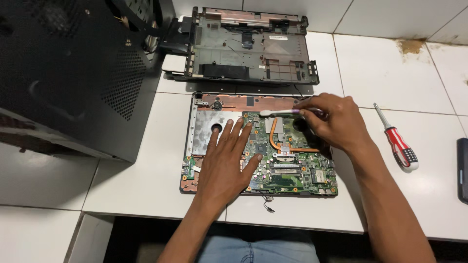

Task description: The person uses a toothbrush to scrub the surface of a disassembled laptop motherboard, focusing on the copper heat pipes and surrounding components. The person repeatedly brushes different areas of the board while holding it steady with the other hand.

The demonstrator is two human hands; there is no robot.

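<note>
While braced flat by left hand [229,160]: circuit board [287,165], stiff, fragile, best held by edges, mid-surface [146,185]. Right hand [334,122] grip pinching toothbrush [280,112] over board's upper edge. Screwdriver [399,144] right of board.

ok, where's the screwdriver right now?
In the head view, the red-handled screwdriver lies on the white tiled counter, to the right of the open laptop base, just beyond the right hand.

An opened laptop base with its motherboard [287,160] lies near the desk's [136,180] front edge. Behind it sits a bare laptop chassis [248,46]. A computer case [68,73] stands left; a screwdriver [397,141] lies right.
</note>
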